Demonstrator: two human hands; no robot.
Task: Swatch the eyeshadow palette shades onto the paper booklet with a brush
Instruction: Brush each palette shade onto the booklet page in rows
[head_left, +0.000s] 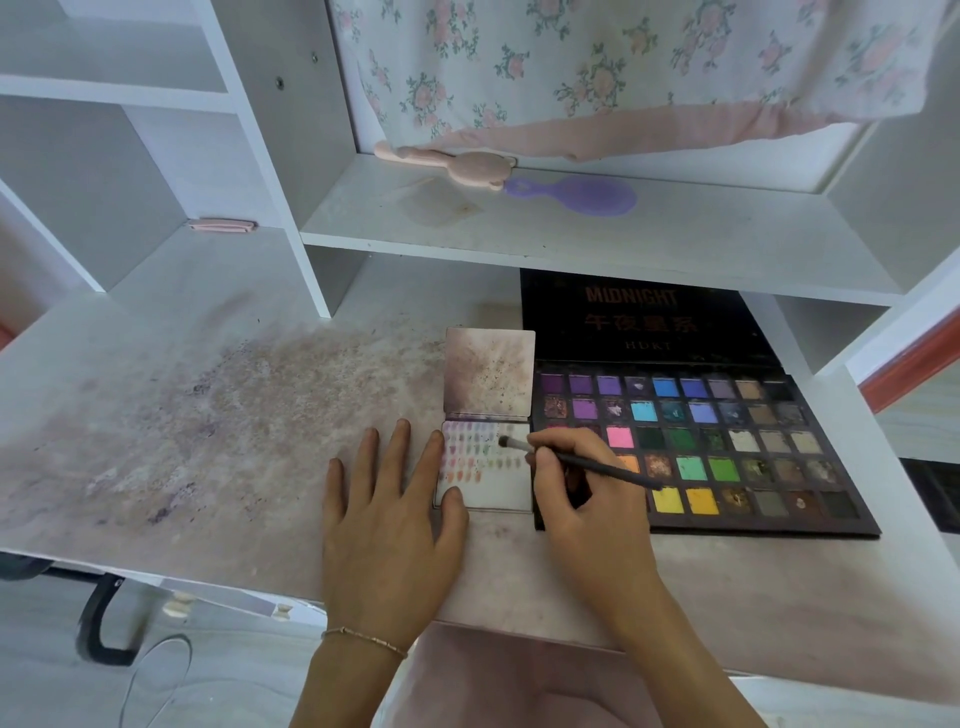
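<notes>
White laminate, dulled by purple-pink powder staining, forms the desk (208, 395) on which all items are set; shelving of the same board is fitted above.

Eyeshadow palette (727, 447): a black rectangular case, lid propped open under the shelf, lying at the right. Square pans are arranged in rows: purples, blues, greens, yellows, browns, some visibly worn.

Paper booklet (498, 488): small, white, rounded corners, opened flat just left of the palette and touching its edge. The upper leaf is smudged grey-brown; the lower page carries rows of small oval swatches, the lower part unmarked.

Left hand (389, 519): laid flat, fingers straight and spread, forefinger and thumb pressed on the booklet's left edge.

Right hand (582, 493): a pencil-style pinch is kept on the brush.

Brush (582, 462): thin dark handle, pale soft tip placed at the page's upper right.

Step judged: a shade is being laid down. Next, fresh pigment would need loading from an unused pan, then a light stroke on bare paper.
</notes>
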